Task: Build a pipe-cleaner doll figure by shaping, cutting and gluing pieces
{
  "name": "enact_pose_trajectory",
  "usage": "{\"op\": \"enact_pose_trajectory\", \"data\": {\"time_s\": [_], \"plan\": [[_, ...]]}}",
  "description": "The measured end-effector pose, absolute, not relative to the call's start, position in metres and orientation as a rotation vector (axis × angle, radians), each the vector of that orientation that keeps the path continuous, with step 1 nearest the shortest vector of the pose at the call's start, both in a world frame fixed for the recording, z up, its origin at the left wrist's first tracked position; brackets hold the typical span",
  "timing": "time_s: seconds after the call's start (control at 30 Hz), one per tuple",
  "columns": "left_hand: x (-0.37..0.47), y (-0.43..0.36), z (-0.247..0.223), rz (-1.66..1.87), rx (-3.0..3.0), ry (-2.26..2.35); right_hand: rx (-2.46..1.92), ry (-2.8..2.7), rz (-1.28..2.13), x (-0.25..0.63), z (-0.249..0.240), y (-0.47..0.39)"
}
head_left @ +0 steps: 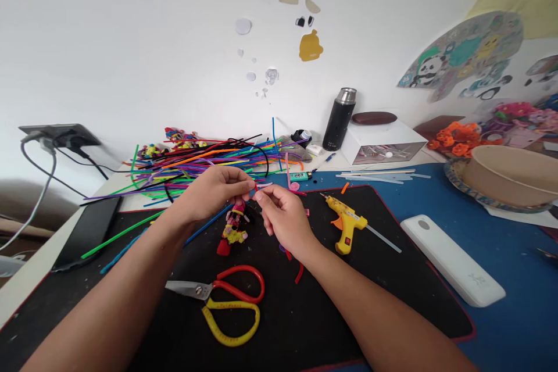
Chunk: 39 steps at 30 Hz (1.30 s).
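while the scissors (207,292) lie idle, with a red loop and a yellow loop toward the right, both hands are busy beyond them. the left hand (224,187) is drawn into a narrow pinch, thumb against forefinger, on a small red piece (255,188). the right hand (283,210) is just as narrow, its fingertips meeting the left's at that same piece, its other fingers curled in. how much of the piece each one grips is too small to tell.

between the hands and the scissors, just beyond the latter, is a fuzzy figure (235,235) in pink, yellow and red; i cannot tell whether it touches the piece above it. to the right of the scissors lie a red scrap (299,273) and, farther off, a yellow glue gun (347,224) with a clear stick jutting from its rear. well beyond the scissors is a heap of coloured fuzzy stems (209,160).

i judge the step in hand to be fine shaping of the red piece by fingertip, with no tool in use. the next move seems to call for a light, steady pinch on one side and a small turn or bend on the other.
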<state>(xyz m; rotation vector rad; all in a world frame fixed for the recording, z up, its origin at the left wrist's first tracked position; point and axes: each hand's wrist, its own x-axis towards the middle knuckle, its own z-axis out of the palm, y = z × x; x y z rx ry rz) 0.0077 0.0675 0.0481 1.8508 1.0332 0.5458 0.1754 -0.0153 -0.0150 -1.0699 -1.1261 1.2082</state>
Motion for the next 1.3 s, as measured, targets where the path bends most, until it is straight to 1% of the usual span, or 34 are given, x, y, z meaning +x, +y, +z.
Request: {"op": "enact_pose_trajectory", "data": {"time_s": [0.3, 0.4, 0.53, 0.83, 1.3], "plan": [[-0.004, 0.072, 0.053, 0.630, 1.837, 1.020, -1.069, -1.124, 1.186, 0.178, -0.013, -0.015], [-0.009, 0.071, 0.059, 0.634, 2.030, 1.038, -1.072, -1.122, 1.179, 0.178, -0.012, -0.015], [-0.004, 0.063, 0.064, 0.554, 2.346, 1.088, -1.066, -1.116, 1.187, 0.178, -0.013, -0.014], [0.002, 0.052, 0.063, 0.496, 2.874, 1.150, -1.060, -1.119, 1.201, 0.178, -0.017, -0.013], [0.003, 0.050, 0.064, 0.383, 2.924, 1.179, -1.058, -1.107, 1.217, 0.177, -0.018, -0.012]]}}
